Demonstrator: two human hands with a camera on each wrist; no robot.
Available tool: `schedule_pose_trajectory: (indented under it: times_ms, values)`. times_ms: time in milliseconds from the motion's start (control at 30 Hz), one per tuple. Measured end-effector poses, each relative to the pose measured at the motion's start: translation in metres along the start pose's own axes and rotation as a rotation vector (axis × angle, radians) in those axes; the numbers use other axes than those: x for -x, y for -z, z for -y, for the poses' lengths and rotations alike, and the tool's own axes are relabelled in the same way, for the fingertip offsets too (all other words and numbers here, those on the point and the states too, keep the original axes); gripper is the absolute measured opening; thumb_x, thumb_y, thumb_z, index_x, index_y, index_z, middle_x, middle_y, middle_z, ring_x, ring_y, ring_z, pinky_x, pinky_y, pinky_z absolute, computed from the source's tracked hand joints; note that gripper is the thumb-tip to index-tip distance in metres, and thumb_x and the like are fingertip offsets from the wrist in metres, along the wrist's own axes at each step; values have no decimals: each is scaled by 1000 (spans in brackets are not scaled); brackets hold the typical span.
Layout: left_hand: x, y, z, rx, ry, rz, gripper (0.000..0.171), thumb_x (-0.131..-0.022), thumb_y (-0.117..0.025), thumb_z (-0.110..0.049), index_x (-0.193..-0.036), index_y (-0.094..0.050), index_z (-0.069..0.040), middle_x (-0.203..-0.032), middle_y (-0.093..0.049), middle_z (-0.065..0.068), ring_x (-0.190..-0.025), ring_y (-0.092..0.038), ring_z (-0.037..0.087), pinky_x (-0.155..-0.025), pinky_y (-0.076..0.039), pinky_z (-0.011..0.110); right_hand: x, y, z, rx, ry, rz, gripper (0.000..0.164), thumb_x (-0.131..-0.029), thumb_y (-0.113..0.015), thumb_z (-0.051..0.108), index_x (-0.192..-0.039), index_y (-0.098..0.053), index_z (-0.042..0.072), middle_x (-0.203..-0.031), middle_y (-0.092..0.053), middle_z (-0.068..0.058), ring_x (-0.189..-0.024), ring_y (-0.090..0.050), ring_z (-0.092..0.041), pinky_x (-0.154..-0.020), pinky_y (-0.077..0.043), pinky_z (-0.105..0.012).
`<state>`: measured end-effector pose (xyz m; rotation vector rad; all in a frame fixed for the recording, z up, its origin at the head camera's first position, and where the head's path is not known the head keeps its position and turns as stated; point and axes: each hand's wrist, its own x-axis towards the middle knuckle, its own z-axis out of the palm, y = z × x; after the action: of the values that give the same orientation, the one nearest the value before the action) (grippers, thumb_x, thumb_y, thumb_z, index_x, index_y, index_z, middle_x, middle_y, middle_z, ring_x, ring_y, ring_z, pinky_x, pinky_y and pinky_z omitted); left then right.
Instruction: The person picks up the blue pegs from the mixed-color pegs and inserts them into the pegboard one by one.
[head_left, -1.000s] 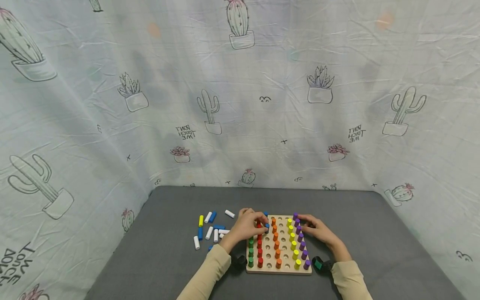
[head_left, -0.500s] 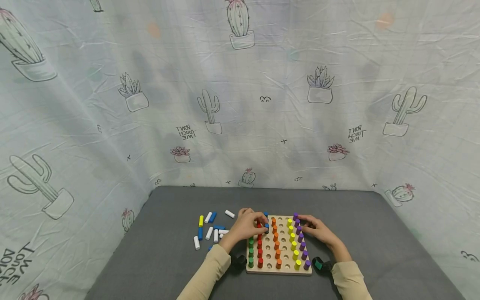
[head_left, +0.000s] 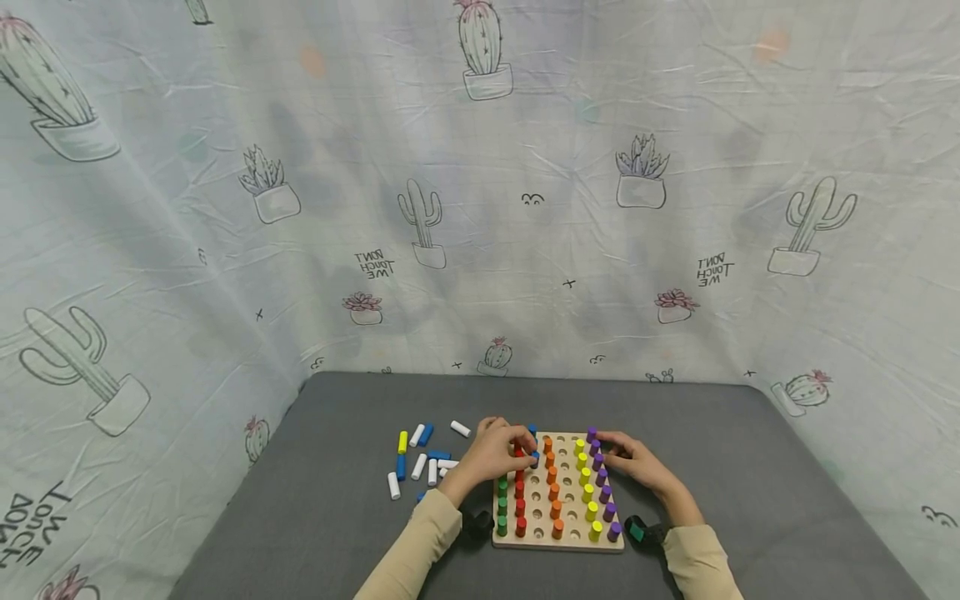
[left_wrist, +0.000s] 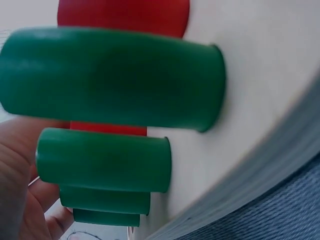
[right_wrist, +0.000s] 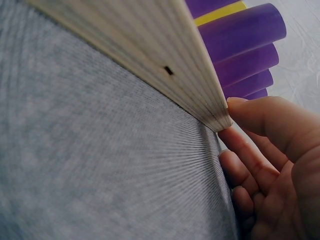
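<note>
A wooden pegboard (head_left: 547, 546) holds upright columns of green (head_left: 502, 507), red (head_left: 521, 507), orange (head_left: 555, 510), yellow (head_left: 592, 512) and purple pegs (head_left: 609, 512). My left hand (head_left: 487, 452) pinches a blue peg (head_left: 535, 460) between thumb and index finger, upright at a hole between the red and orange columns. Another blue peg (head_left: 532, 430) stands behind it at the board's far edge. In the left wrist view, green pegs (left_wrist: 105, 160) hide the pinch. My right hand (right_wrist: 280, 165) grips the board's right edge near the far corner, thumb on top and fingers against the side.
Loose white pegs (head_left: 394, 486), blue pegs (head_left: 401, 467) and one yellow peg (head_left: 402, 442) lie on the grey table (head_left: 337, 500), left of the board. A cactus-print curtain (head_left: 480, 275) surrounds the table's back and sides.
The head view has shifted very slightly. Both hands keep their places, the left still pinching the blue peg at the same hole.
</note>
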<state>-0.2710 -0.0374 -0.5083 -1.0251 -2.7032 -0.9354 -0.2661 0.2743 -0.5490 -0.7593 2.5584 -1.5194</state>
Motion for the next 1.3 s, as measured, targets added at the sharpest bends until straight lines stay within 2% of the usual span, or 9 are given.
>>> schedule_pose_trajectory:
  times_ms: [200,367,600,833,1067,1300]
  values:
    - [1,1,2,8,8,-8,11,-83,-69,-31,-91,-66,-24,-83,-63,-14,-81,-47,16,-107,-19,48,0,-1,-1,1,15,-11,43,-93,-55,10,-129,-45,-10,-105,-52,-22,-77,-49,-4,-61,-42,-22]
    - [2,3,3,11,12,-22,9,-84,-69,-30,-90,-64,-26,-84,-63,-12,-82,-47,14,-106,-20,49,1,-2,-1,1,34,-19,41,-93,-55,9,-128,-46,-10,-104,-52,-23,-76,-49,-3,-60,-41,-22]
    - [6,8,5,38,28,-55,8,-85,-67,-29,-89,-65,-22,-88,-66,-5,-81,-48,19,-105,-20,49,1,-1,-1,-2,6,-9,43,-93,-55,9,-130,-44,-10,-103,-52,-23,-76,-47,-3,-60,-40,-22]
    - [9,12,11,69,81,-69,11,-84,-68,-30,-89,-66,-20,-89,-65,-7,-84,-48,21,-107,-17,47,4,-3,26,16,0,-12,39,-92,-53,0,-127,-43,-16,-103,-49,-30,-74,-48,-8,-59,-40,-22]
    - [14,16,17,101,80,-94,6,-85,-68,-29,-87,-64,-27,-88,-64,-12,-83,-49,22,-105,-18,49,1,-2,0,18,-6,-13,41,-93,-53,6,-130,-44,-10,-103,-51,-23,-74,-46,-4,-59,-40,-22]
    - [19,21,25,108,89,-122,6,-85,-67,-32,-89,-63,-28,-87,-62,-11,-87,-50,25,-102,-19,53,1,-1,-2,-23,4,-8,43,-93,-54,9,-130,-44,-10,-102,-51,-21,-74,-46,-4,-58,-40,-22]
